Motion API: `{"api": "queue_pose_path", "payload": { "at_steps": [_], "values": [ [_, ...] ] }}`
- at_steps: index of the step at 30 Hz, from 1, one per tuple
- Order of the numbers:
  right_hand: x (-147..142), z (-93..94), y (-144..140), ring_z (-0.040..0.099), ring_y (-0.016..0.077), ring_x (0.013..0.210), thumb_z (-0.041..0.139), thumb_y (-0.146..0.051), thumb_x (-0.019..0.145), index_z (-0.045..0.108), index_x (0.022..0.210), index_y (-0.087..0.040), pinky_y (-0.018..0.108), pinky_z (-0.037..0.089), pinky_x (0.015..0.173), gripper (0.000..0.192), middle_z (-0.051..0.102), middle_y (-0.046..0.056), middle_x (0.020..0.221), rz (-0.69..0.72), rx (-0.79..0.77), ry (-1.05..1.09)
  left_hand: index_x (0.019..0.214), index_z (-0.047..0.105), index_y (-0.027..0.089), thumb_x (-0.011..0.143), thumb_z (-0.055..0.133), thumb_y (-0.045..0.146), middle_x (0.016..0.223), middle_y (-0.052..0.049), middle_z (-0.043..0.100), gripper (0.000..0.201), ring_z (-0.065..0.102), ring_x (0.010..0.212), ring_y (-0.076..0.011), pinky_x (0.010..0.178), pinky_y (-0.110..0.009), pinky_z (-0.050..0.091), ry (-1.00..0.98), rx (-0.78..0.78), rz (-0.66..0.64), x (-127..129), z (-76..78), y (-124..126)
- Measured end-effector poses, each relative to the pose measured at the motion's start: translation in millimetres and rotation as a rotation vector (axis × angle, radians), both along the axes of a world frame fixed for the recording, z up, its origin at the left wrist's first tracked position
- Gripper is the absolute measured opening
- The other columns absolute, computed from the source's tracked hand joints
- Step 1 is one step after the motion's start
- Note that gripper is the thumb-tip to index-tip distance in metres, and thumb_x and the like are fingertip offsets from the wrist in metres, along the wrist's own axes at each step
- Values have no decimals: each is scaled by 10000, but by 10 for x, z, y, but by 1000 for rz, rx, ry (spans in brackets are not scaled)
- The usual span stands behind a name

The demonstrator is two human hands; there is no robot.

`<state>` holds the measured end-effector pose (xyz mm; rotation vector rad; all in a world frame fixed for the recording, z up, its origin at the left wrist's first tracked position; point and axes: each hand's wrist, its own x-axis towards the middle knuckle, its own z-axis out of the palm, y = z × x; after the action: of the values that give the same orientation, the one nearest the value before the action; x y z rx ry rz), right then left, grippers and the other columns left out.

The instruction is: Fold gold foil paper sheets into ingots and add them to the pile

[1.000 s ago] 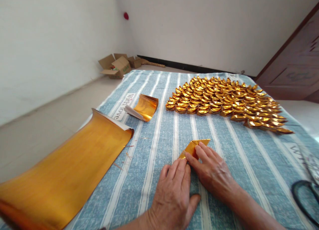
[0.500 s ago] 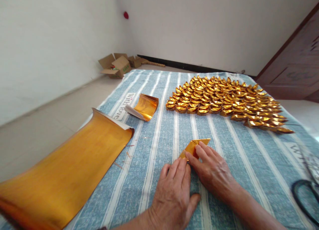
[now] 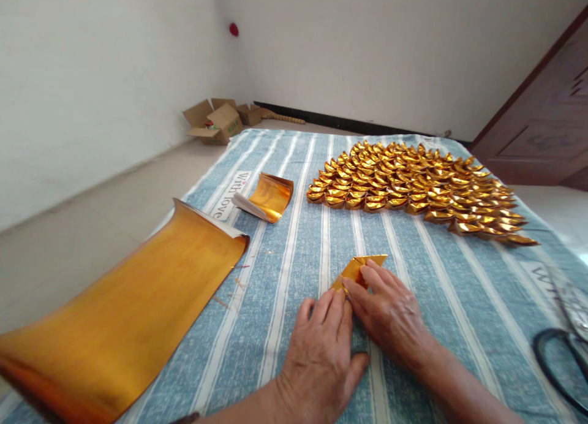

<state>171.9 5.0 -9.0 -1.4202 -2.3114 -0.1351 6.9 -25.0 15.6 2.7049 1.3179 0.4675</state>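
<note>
A small folded piece of gold foil paper (image 3: 353,269) lies on the striped cloth in front of me, its far edge slanted to a point at the right. My left hand (image 3: 321,344) rests palm down at its near end; the fingers lie stretched forward with their tips on the paper, and the thumb sticks out to the side. From the right, my right hand (image 3: 388,307) has its fingers bent over the paper, with thumb and fingertips pressed on it. Part of the paper is hidden under both hands.
Rows of folded gold paper ingots (image 3: 413,188) cover the table's far right. At left lie a large stack of gold sheets (image 3: 124,307) and a smaller stack (image 3: 271,197). Black-handled scissors (image 3: 558,366) lie at the right edge. Cardboard boxes (image 3: 220,124) stand on the floor.
Hardly anything differs. The view has shifted slightly, and both hands stay at the folded gold paper in nearly the same pose.
</note>
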Motion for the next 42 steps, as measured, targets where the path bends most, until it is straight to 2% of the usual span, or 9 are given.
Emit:
{"api": "queue_pose_path", "payload": {
  "at_steps": [4,10,16,26,32,36,42],
  "values": [
    [-47,-16,3,555,312,1058,519,-228,910,667,1070,-216,455,503,858,218,609,105,954,-48,41,23,1225,545,76,832,610,427,1266,-184,605,531,545,1170,-355,931,-537,449,8,-2,-3,18,6,0],
    [-96,21,20,576,275,919,499,-229,917,677,923,-200,402,496,773,181,608,85,867,-86,30,64,1247,519,87,823,626,398,1282,-175,593,537,536,1185,-344,959,-535,443,-4,-62,15,27,35,-3],
    [-118,71,32,562,227,844,493,-241,918,606,745,-198,361,455,770,211,594,56,804,-154,-127,165,1282,472,62,784,659,329,1293,-196,574,595,525,1194,-347,966,-523,456,-17,-85,13,21,53,-1],
    [-133,91,28,546,211,835,470,-228,922,601,768,-208,348,427,773,203,580,52,807,-162,-161,210,1315,437,32,747,694,325,1355,-221,512,689,484,1234,-354,1014,-521,435,48,-178,2,18,98,52],
    [-135,99,30,542,207,831,482,-222,915,611,783,-213,357,418,772,185,590,45,827,-185,-189,235,1346,421,61,772,677,368,1375,-188,503,699,476,1237,-338,1030,-513,418,74,-241,29,24,125,69],
    [-127,102,35,541,213,866,514,-198,895,639,874,-215,367,416,796,127,605,41,870,-177,-195,276,1349,422,58,778,675,363,1404,-184,475,695,451,1260,-333,1044,-506,402,81,-257,22,25,134,77],
    [-92,75,47,546,216,922,530,-193,890,666,947,-229,373,419,836,152,626,45,952,-163,-179,351,1338,441,68,792,663,401,1401,-176,481,677,458,1249,-334,1033,-503,406,94,-244,18,21,128,78]
  ]
}}
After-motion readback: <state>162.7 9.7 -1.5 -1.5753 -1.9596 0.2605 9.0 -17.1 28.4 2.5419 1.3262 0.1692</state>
